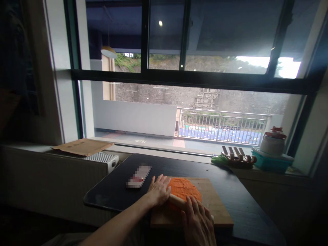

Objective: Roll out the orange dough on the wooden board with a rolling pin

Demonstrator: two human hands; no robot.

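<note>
A wooden rolling pin (pixel 177 201) lies across the near part of a flattened, rounded sheet of orange dough (pixel 185 187). My left hand (pixel 159 190) rests on the pin's left end, its fingers stretched out flat toward the window. Over the right end lies my right hand (pixel 198 217), fingers extended across the pin rather than wrapped round it; both ends are mostly hidden by the hands. Under the dough is a wooden board (pixel 217 208), set near the front edge of the dark table (pixel 115 184).
A phone (pixel 139 177) lies on the table left of the board. On the windowsill at right are a brown rack-like object (pixel 238 157), a teal box (pixel 271 160) and a pale pot (pixel 273 141). A brown paper envelope (pixel 83 147) rests above the radiator (pixel 102 159) at left.
</note>
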